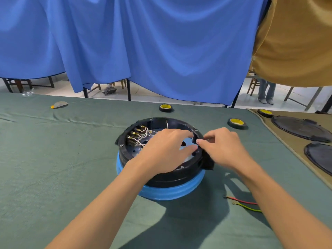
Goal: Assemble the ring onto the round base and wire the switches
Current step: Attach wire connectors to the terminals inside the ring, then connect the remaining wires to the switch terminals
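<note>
A person's two bare hands work at the right rim of a black ring that sits seated on a blue round base, near the middle of a green cloth-covered surface. The ring appears already mounted, with screw heads showing around its top edge, so the step in hand looks to be the wiring. A row of switches lines the inner left wall, with thin white wires trailing from them toward the centre.

The left hand reaches in over the ring, palm down, fingers curled toward the right rim. The right hand comes from outside the ring, its thumb and forefinger pinched narrowly at the rim, just beside the left fingertips; the grip seems to close on a thin wire end or a small fitting, though what it holds is too small to tell. Whether the left hand holds anything cannot be told.

A black flap hangs at the ring's right side under the right hand. The next move likely calls for a fine, steady feed of the wire to its terminal.

A red wire and a yellow-green wire lie loose to the right, and rolls of black tape wait beyond.
</note>
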